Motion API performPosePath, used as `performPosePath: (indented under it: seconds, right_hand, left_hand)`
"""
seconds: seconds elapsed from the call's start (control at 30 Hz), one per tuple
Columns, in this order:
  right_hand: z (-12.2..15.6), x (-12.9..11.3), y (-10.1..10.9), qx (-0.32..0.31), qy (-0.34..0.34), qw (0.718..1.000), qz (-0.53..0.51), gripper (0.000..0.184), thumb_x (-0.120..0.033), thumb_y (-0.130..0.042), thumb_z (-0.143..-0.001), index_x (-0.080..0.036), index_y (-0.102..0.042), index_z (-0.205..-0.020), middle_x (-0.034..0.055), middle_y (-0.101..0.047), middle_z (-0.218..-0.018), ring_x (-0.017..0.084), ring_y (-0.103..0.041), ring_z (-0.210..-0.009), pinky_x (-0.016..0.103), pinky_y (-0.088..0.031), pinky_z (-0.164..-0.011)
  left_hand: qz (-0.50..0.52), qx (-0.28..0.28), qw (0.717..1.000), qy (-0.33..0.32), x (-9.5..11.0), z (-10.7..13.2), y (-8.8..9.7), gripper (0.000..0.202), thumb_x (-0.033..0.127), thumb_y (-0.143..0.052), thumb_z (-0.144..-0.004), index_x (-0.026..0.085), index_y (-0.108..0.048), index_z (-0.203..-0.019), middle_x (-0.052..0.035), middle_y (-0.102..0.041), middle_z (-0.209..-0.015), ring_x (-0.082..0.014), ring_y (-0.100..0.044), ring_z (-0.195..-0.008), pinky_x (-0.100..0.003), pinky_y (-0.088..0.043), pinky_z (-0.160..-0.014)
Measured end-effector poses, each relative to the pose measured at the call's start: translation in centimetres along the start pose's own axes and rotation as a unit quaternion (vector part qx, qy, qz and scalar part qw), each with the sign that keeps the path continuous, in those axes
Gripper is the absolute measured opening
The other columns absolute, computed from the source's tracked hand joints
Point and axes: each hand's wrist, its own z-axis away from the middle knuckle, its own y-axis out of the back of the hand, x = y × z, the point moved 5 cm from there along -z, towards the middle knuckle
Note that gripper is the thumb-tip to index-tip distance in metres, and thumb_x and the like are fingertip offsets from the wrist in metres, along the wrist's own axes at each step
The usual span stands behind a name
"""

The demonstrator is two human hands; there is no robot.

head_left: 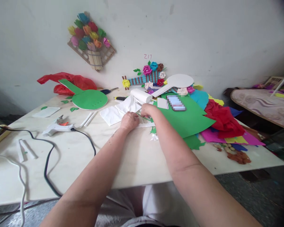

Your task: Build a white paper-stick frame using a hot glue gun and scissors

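Observation:
My left hand (130,121) rests low on the table, its fingers bent and pressed down at the edge of white paper (111,115). A narrow white strip (146,125) runs out to the right from under its fingertips. Close beside it, my right hand (148,110) is closed with the fingers curled downward; what it holds is hidden, though thin dark and green bits show beneath it. Behind both hands lies a white roll (141,95). A small crumpled white scrap (154,136) sits just in front of the right hand.
A glue gun (58,127) with a black cord lies left, near white sticks (88,119) and a green paddle-shaped board (90,99). Right are large green sheets (184,121), a phone (176,103), a white paddle shape (180,81) and red crepe paper (223,118). Scissors (109,91) lie behind.

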Motion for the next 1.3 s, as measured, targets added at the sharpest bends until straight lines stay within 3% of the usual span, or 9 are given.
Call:
performPosePath:
  seconds: [0.27, 0.37, 0.5, 0.67, 0.83, 1.0, 1.13, 1.23, 1.3]
  right_hand:
    - [-0.2, 0.0, -0.5, 0.001, 0.018, 1.0, -0.026, 0.005, -0.016, -0.064, -0.06, -0.012, -0.065, -0.064, 0.0054, -0.062, -0.055, 0.019, -0.063, -0.061, 0.028, -0.048, -0.061]
    - [-0.1, 0.8, -0.2, 0.012, 0.023, 0.991, -0.133, 0.005, -0.014, -0.063, -0.062, -0.01, -0.061, -0.059, 0.0011, -0.052, -0.043, 0.013, -0.052, -0.043, 0.024, -0.044, -0.049]
    - [0.2, 1.2, 0.2, 0.005, 0.045, 0.949, -0.311, 0.009, -0.013, -0.063, -0.067, -0.01, -0.058, -0.06, -0.0049, -0.043, -0.037, 0.004, -0.033, -0.031, 0.018, -0.035, -0.039]
    - [1.0, 0.6, 0.5, -0.007, 0.069, 0.914, -0.4, 0.009, -0.015, -0.063, -0.072, -0.009, -0.059, -0.066, -0.0061, -0.043, -0.038, 0.002, -0.027, -0.03, 0.015, -0.026, -0.034]
    - [1.5, 0.6, 1.2, 0.043, 0.053, 0.917, -0.394, 0.015, -0.019, -0.061, -0.077, -0.008, -0.061, -0.068, -0.0044, -0.045, -0.04, 0.002, -0.029, -0.031, 0.016, -0.029, -0.036]
    - [0.8, 1.4, 1.6, 0.111, -0.017, 0.972, -0.207, 0.013, -0.019, -0.067, -0.07, -0.008, -0.067, -0.077, 0.0091, -0.064, -0.064, 0.016, -0.06, -0.06, 0.025, -0.047, -0.059]
    - [0.7, 1.4, 2.3, 0.179, -0.05, 0.98, -0.073, 0.031, -0.016, -0.068, -0.066, -0.008, -0.067, -0.096, 0.0203, -0.065, -0.093, 0.029, -0.06, -0.097, 0.034, -0.047, -0.079]
    - [1.2, 0.0, 2.6, 0.192, 0.001, 0.973, -0.132, 0.028, -0.014, -0.063, -0.07, -0.01, -0.067, -0.098, 0.0161, -0.067, -0.089, 0.025, -0.063, -0.09, 0.029, -0.047, -0.074]
    - [1.4, -1.5, 2.1, 0.142, 0.071, 0.959, -0.236, 0.024, -0.015, -0.058, -0.074, -0.012, -0.067, -0.096, 0.0106, -0.069, -0.082, 0.018, -0.065, -0.073, 0.023, -0.048, -0.063]
  left_hand:
    - [-0.036, 0.018, 0.999, 0.032, 0.8, 0.3, 0.8, 0.02, 0.032, -0.053, -0.071, 0.021, -0.07, -0.076, -0.0084, -0.065, -0.09, -0.0256, -0.054, -0.096, -0.036, -0.043, -0.082]
    - [-0.005, 0.014, 0.998, 0.06, 0.6, 0.1, 1.0, 0.025, 0.037, -0.051, -0.073, 0.021, -0.07, -0.075, -0.0084, -0.066, -0.087, -0.0244, -0.056, -0.091, -0.034, -0.043, -0.079]
    - [0.112, -0.004, 0.985, 0.131, -0.2, 0.0, 1.0, 0.035, 0.049, -0.051, -0.072, 0.021, -0.072, -0.078, -0.0059, -0.067, -0.073, -0.0211, -0.059, -0.078, -0.028, -0.042, -0.067]
    - [0.316, 0.018, 0.922, 0.223, -1.4, 0.5, 0.9, 0.036, 0.05, -0.062, -0.061, 0.016, -0.07, -0.07, -0.0007, -0.056, -0.049, -0.0131, -0.051, -0.049, -0.022, -0.033, -0.046]
    - [0.415, 0.034, 0.873, 0.254, -2.2, 0.5, 0.9, 0.029, 0.043, -0.069, -0.055, 0.014, -0.065, -0.058, 0.002, -0.05, -0.044, -0.0066, -0.038, -0.04, -0.021, -0.028, -0.041]
    - [0.503, 0.037, 0.817, 0.281, -2.9, 0.7, 1.0, 0.029, 0.039, -0.072, -0.053, 0.013, -0.059, -0.056, 0.0006, -0.053, -0.048, -0.0059, -0.041, -0.04, -0.02, -0.03, -0.04]
    - [0.569, 0.08, 0.766, 0.288, -3.5, 0.8, 1.5, 0.028, 0.034, -0.073, -0.053, 0.013, -0.056, -0.059, -0.0005, -0.055, -0.052, -0.0084, -0.051, -0.047, -0.022, -0.042, -0.05]
    - [0.599, 0.103, 0.739, 0.291, -3.9, 0.8, 2.1, 0.03, 0.033, -0.074, -0.052, 0.013, -0.054, -0.061, -0.0012, -0.057, -0.055, -0.0096, -0.054, -0.051, -0.024, -0.045, -0.054]
    - [0.599, 0.119, 0.737, 0.291, -4.3, 0.8, 2.7, 0.032, 0.035, -0.074, -0.051, 0.013, -0.053, -0.062, -0.0007, -0.056, -0.056, -0.0092, -0.053, -0.052, -0.023, -0.045, -0.054]
